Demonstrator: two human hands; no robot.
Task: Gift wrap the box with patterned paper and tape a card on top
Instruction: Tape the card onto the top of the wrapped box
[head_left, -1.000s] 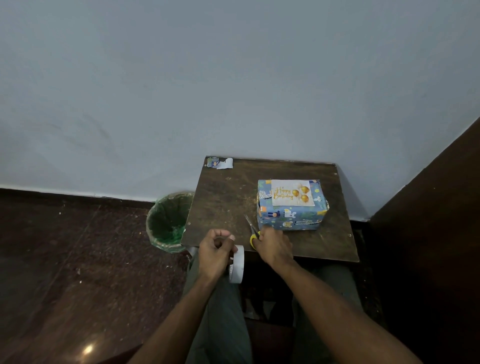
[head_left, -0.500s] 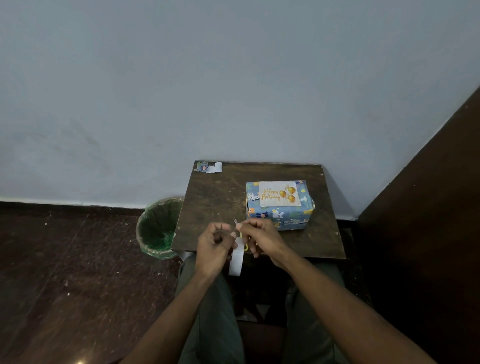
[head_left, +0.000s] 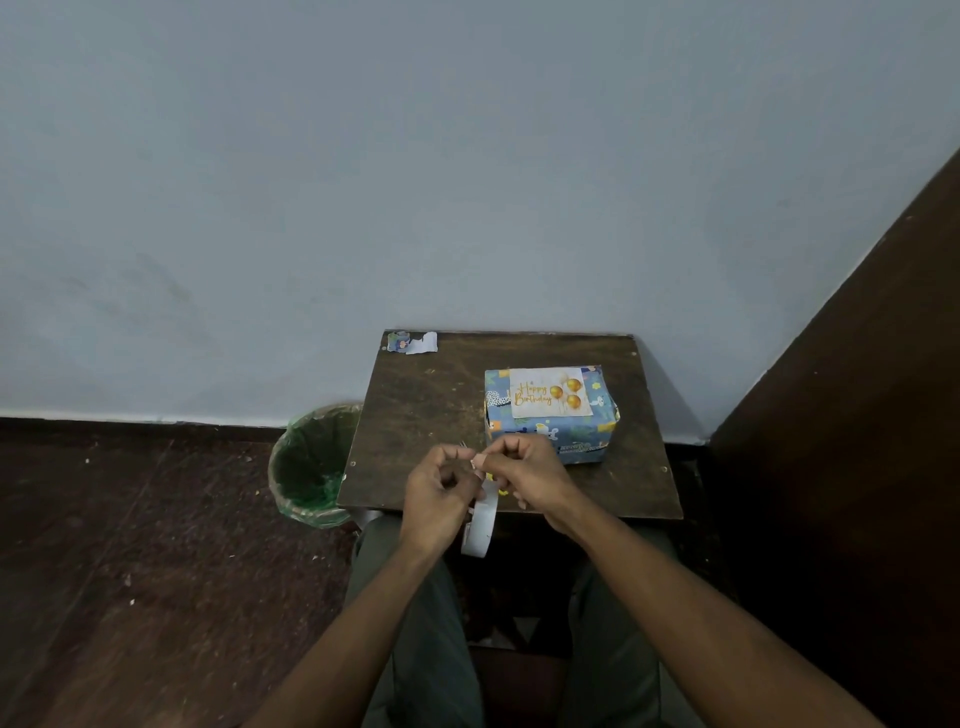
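The blue patterned gift-wrapped box (head_left: 550, 436) sits on the dark worn wooden surface (head_left: 421, 405) toward its right side, with a white "Happy Birthday" card with gold balloons (head_left: 550, 392) lying flat on its top. Just in front of the box, at the near edge, the left hand (head_left: 441, 499) has its grip clenched around a white roll of tape (head_left: 480, 525) that hangs below it. The right hand (head_left: 524, 473) pinches the tape's end between fingertips (head_left: 480, 461), touching the left hand.

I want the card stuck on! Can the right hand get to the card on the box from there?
Probably yes. The right hand is just in front of the wrapped box, and the card lies uncovered on top. Nothing stands between them, though the fingers are busy with the tape roll.
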